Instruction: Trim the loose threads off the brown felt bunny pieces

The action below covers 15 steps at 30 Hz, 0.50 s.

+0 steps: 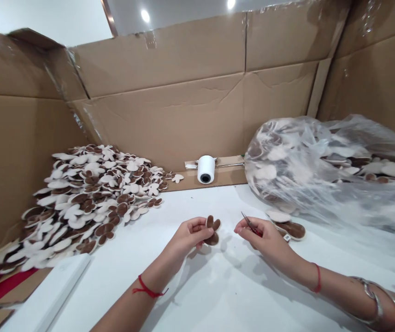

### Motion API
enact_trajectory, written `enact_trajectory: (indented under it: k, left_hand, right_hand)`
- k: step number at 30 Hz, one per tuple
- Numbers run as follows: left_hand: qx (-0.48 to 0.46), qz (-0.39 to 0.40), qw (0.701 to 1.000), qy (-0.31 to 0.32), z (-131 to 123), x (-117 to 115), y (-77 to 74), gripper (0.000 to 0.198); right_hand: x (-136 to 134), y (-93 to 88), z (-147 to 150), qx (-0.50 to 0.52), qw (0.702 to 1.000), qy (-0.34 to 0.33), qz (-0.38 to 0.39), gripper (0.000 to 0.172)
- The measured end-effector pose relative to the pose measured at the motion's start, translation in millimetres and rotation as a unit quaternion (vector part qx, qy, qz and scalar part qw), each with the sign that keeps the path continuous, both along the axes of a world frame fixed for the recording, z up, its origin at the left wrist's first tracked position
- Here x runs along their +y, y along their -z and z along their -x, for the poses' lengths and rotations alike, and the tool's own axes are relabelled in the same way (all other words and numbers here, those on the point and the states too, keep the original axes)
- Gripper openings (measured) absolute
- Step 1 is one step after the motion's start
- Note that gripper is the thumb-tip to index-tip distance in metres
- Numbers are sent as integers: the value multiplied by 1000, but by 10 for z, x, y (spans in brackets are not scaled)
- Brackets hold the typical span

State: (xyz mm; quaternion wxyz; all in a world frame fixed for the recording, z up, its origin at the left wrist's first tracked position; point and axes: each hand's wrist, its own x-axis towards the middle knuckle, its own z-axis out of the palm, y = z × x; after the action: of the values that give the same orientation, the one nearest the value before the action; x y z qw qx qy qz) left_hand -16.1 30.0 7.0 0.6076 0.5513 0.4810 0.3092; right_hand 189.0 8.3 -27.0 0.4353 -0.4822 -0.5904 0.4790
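Pinched in my left hand is a small brown plush piece with a pale edge and rounded, ear-like lobes. My right hand is closed around small scissors with red handles, their pointed metal tips directed up and left. The scissors are apart from the plush piece. Just behind my right hand lie a few larger brown and white plush pieces, one with a small white tag. My right hand partly hides them.
A large heap of brown and white plush pieces fills the left side. On the right a clear plastic bag holds more. A white cylindrical device stands at the back. Cardboard walls enclose the white table; a white slab lies front left.
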Motion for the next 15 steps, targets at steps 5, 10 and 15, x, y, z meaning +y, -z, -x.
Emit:
enact_trajectory:
  k: [5, 10, 15]
  left_hand:
    - [42, -58, 997, 25, -71, -103, 52, 44]
    - [108, -149, 980, 75, -152, -257, -1, 24]
    - [91, -151, 982, 62, -154, -258, 4, 26]
  right_hand:
    - [-23, 2, 20, -13, 999, -29, 6, 36]
    - [-20, -22, 43, 31, 997, -64, 34, 40]
    - [-3, -49, 38, 53, 993, -85, 58, 36]
